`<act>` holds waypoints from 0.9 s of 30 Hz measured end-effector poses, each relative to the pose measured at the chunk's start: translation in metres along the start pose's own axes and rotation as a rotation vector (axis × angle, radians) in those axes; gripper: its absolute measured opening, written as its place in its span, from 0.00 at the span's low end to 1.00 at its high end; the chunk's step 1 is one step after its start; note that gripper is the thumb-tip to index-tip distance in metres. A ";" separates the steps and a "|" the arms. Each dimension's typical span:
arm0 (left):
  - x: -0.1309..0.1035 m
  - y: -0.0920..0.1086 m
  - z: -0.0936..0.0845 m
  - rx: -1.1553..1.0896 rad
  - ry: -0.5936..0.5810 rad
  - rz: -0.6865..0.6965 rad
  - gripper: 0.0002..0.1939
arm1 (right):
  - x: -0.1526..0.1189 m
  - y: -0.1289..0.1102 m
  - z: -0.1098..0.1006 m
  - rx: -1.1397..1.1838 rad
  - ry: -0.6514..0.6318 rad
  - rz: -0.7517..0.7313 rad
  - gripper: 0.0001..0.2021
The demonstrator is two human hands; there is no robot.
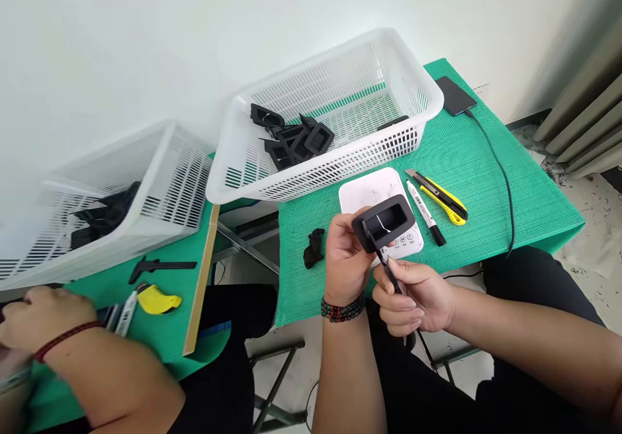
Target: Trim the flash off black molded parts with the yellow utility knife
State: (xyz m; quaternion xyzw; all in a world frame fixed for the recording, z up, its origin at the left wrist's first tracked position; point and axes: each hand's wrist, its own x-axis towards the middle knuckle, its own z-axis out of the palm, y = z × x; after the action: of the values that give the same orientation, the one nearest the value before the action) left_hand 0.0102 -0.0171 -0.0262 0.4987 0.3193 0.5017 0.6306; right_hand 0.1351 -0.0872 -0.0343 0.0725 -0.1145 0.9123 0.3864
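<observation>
My left hand (343, 259), with a beaded bracelet at its wrist, grips a black plastic part (399, 217) with a rounded rectangular rim and a deep opening. A pale line shows inside that opening. The fingers of my right hand (420, 301) are closed around a slim black tool (390, 277), whose upper end meets the lower left rim of the part; its exact kind is unclear. Beneath the part lies a white digital scale (359, 191), partly covered. A small heap of black scraps (314, 248) rests left of my left hand.
Behind stands a white basket (315, 178) with several black parts. A marker (425, 212), a yellow utility knife (437, 195) and a cabled black phone-like device (455, 95) lie rightward. At left, a co-worker's hand (48, 317) is near a caliper (160, 265) and another basket (165, 217).
</observation>
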 end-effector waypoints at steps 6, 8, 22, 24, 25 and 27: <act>0.000 -0.001 0.000 0.002 0.014 0.038 0.28 | 0.000 0.001 0.001 -0.007 0.031 0.006 0.17; 0.000 -0.001 0.000 0.014 0.018 0.047 0.30 | 0.000 0.000 0.001 -0.010 0.034 0.004 0.17; 0.005 -0.002 -0.020 0.047 0.010 0.074 0.33 | -0.001 -0.001 0.003 0.019 -0.007 0.121 0.19; 0.004 -0.002 -0.023 0.041 0.024 0.070 0.32 | -0.001 -0.001 0.003 0.033 -0.034 0.117 0.18; 0.004 -0.001 -0.024 0.036 0.031 0.065 0.31 | -0.002 -0.001 0.003 0.040 -0.041 0.116 0.18; 0.003 -0.001 -0.026 0.019 0.045 0.060 0.31 | -0.003 -0.002 0.002 0.053 -0.044 0.130 0.18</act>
State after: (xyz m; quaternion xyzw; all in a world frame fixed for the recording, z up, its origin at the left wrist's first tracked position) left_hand -0.0117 -0.0064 -0.0349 0.5025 0.3229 0.5286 0.6032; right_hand 0.1382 -0.0883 -0.0331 0.0954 -0.1031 0.9363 0.3218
